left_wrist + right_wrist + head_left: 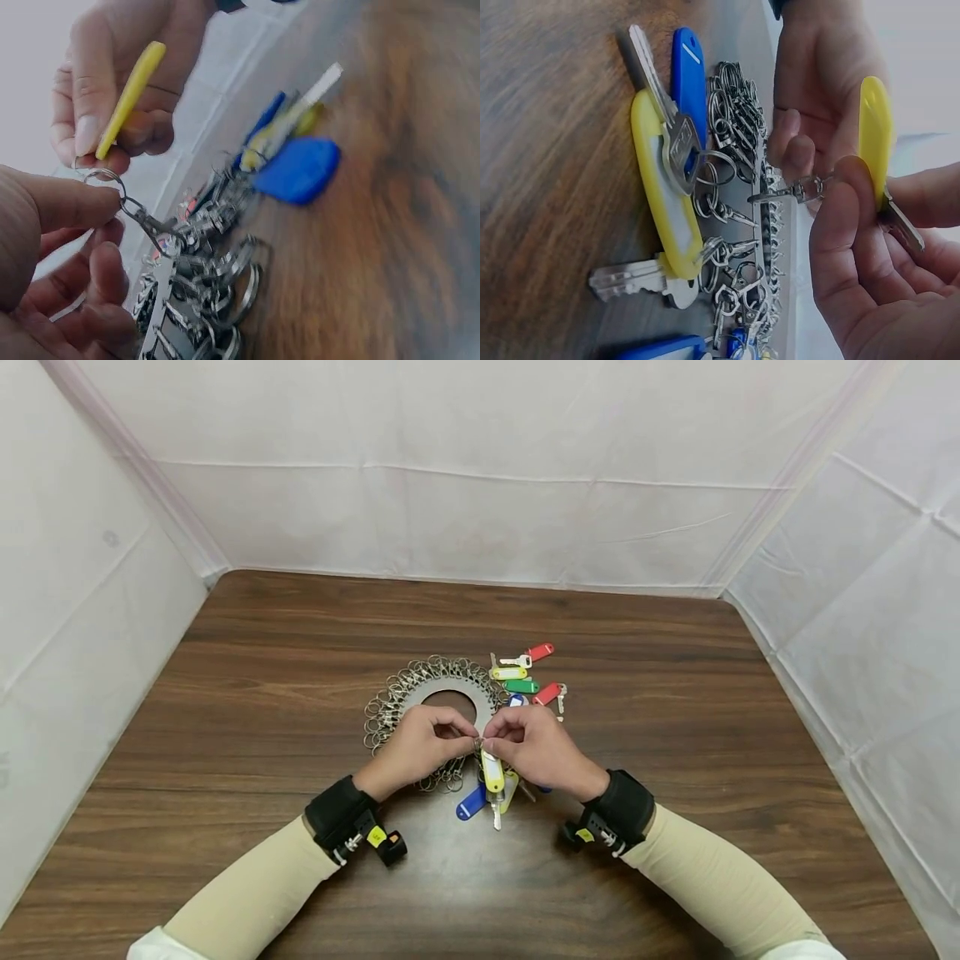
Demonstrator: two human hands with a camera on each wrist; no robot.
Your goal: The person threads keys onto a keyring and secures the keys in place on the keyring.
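The wooden bench carries everything, walled in by white sheeting, so the small parts stand out against the dark grain. At its middle lies a flat metal disc with a round hole, its rim hung all round with clip rings; lying flat, it lets the rings fan outward where fingers can get at them one by one.

Behind the disc and to the right sit tagged keys: 2 red tags, a yellow one and a green tag, laid apart from the rim rather than clipped on. Nearer the person, a blue tag and another yellow tag with a key lie on the wood just under the hands.

Both hands meet over the disc's near edge. The left hand has its grip closed on 1 small split ring, pinched between thumb and finger and lifted on its clip so it stands clear of its neighbours. The right hand pinches a yellow tag with its key, held upright, its top end brought right against that ring.
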